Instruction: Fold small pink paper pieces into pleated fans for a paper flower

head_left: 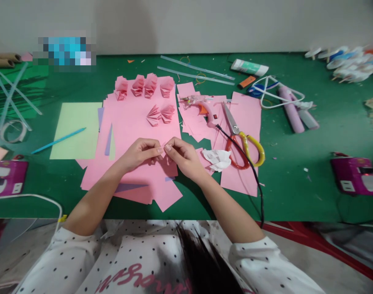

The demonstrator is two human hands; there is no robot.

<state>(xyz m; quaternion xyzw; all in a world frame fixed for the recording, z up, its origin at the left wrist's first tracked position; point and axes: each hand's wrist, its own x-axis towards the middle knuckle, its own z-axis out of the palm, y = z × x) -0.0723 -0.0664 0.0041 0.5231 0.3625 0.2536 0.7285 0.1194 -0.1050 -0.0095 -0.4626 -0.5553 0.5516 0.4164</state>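
Head view shows pink paper (163, 154) between fingertips (168, 148).

A head-worn camera looks forward and down at the nearby green table (290, 175) and wall (205, 24).

The person wears a white polka-dot shirt (143, 250) with small black dots, loose short sleeves (67, 257) in matching fabric, and pink cursive lettering (147, 280); long straight hair (211, 269) overlaps the front.
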